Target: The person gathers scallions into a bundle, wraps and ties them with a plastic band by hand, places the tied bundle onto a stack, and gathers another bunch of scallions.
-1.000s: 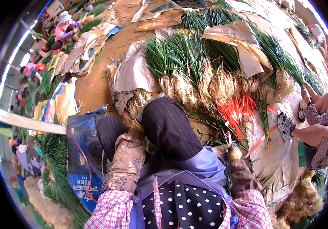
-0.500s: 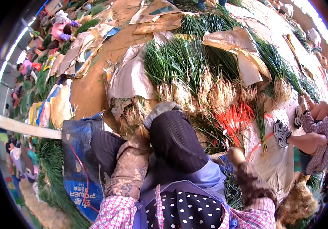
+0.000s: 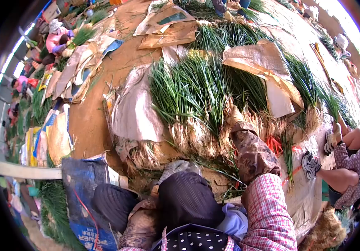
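Observation:
My right hand (image 3: 236, 119) reaches forward, its fingers among the pale stems and roots of a row of green onions (image 3: 188, 90). The fingers seem closed on the onions, though they blend with the roots. My left hand (image 3: 155, 190) is low beside my raised knee (image 3: 188, 196), mostly hidden by it, so its fingers do not show. A grey shoe (image 3: 180, 168) is just ahead of the knee. Red ties (image 3: 274, 145) lie to the right of my right forearm, partly covered by it.
A pale woven sack (image 3: 140, 108) and a brown sack (image 3: 257, 60) lie on the onions. A blue sack (image 3: 79, 201) lies at my left. A co-worker (image 3: 351, 161) sits at the right, near a loose bunch (image 3: 287, 161). Other people work farther back.
My right hand has moved forward and up from beside the red ties to the onion row. My view has shifted, and the left hand shows lower beside the knee.

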`<state>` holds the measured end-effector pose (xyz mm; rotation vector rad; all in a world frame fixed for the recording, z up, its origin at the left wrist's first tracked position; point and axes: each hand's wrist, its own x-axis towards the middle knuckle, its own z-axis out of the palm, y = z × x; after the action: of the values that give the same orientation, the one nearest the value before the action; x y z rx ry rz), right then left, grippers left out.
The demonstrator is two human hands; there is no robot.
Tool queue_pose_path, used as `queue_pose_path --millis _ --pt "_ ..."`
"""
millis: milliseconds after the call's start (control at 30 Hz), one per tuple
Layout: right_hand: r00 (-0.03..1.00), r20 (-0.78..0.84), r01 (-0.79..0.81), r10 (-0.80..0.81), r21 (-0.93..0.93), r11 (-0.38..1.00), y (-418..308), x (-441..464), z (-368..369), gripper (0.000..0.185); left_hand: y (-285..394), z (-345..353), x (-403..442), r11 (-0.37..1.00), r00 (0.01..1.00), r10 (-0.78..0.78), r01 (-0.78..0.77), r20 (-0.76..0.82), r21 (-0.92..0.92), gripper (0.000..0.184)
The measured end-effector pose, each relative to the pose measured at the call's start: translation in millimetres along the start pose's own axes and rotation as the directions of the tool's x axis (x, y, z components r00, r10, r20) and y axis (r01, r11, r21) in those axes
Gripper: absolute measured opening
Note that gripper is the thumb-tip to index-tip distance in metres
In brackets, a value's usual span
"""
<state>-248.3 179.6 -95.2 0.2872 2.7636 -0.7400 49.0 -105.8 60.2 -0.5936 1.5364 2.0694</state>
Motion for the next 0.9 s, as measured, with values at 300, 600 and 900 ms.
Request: queue_pose_path --millis 300,600,900 --pt "0.988 -0.039 0.151 -0.149 0.060 0.987 8 82 46 0.056 -7 9 34 0.969 1.000 -0.017 0.011 0.025 0.245 0.031" --pt "0.953 0.225 0.024 -0.202 0.610 0.792 -120 -51 -57 0.028 -21 3 57 0.996 0.995 0.043 -0.036 -0.094 0.078 0.030" --pt "0.863 0.100 0.503 -0.494 -0.249 0.828 -172 -165 -21 0.043 -20 -20 118 0.876 0.813 0.482 -0.436 -0.327 0.209 0.067"
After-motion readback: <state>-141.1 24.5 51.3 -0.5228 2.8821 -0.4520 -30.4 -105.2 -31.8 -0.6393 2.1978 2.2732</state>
